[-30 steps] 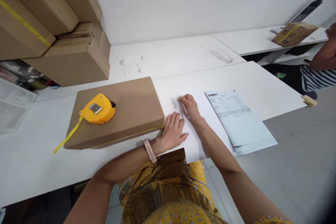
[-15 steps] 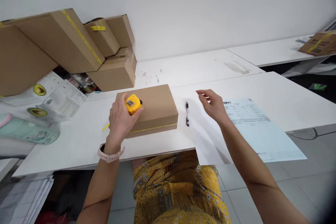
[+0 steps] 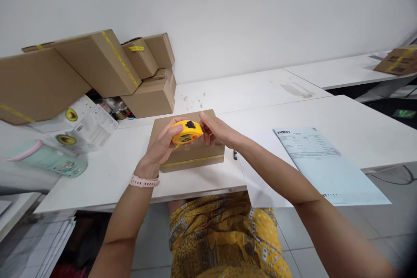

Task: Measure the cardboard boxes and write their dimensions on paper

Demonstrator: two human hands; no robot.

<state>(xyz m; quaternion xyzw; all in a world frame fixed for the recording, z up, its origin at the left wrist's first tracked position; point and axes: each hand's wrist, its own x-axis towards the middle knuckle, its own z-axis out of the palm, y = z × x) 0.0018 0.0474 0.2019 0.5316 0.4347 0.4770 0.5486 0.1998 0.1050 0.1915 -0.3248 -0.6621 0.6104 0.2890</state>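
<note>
My left hand is wrapped round a yellow tape measure, thumb along its side, black button facing up. Curled against the front end of the tape measure are the fingers of my right hand; its thumb points up, and the fingertips are partly hidden. Both hands are above a closed brown cardboard box with a yellow tape strip along its side. Just right of the box a pen shows only its capped end, the remainder hidden behind my right hand and wrist.
Printed sheets lie to the right, overhanging the front edge of the white table. At the left stand stacked cardboard boxes, white boxes with avocado pictures and a mint-green tumbler.
My left hand has lifted the tape measure off the box's left end, turned it and moved right. My right hand has come left from beside the papers to the tape measure's front.
</note>
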